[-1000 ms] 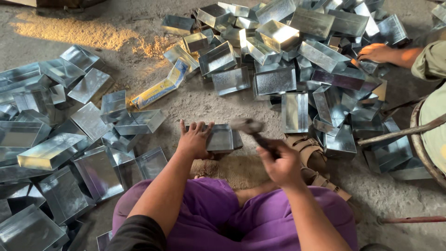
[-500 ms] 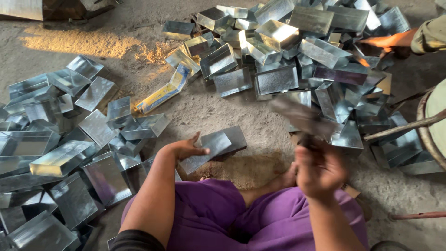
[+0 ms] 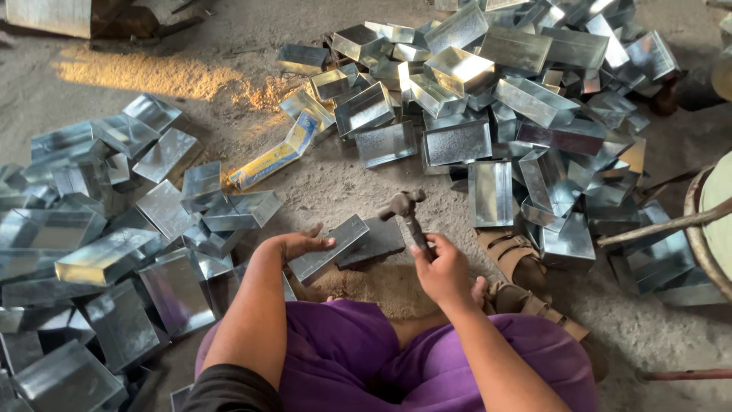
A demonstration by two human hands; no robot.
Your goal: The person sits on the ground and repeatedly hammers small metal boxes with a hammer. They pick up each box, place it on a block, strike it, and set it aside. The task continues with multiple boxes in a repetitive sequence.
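1. while the left hand point(image 3: 301, 246) lies flat with fingers spread on a sheet-metal tray point(image 3: 329, 249), that tray sits tilted at the lower centre of the frame, its far end resting on a dark flat block point(image 3: 375, 240).
2. right hand point(image 3: 441, 268), just right of the tray, is curled tight around the handle of a hammer point(image 3: 406, 210); the hammer head stands raised above the block, not touching the tray.
3. purple-clad legs point(image 3: 381, 358) fill the bottom centre, with a sandalled foot point(image 3: 518, 268) to the right of the hammer hand.
4. a heap of shiny metal trays point(image 3: 496, 91) covers the upper right of the frame.
5. another spread of trays point(image 3: 99, 229) lies along the left side.
6. a yellow-and-blue printed tray point(image 3: 274, 156) lies on the sandy floor point(image 3: 335, 183) between the two heaps.
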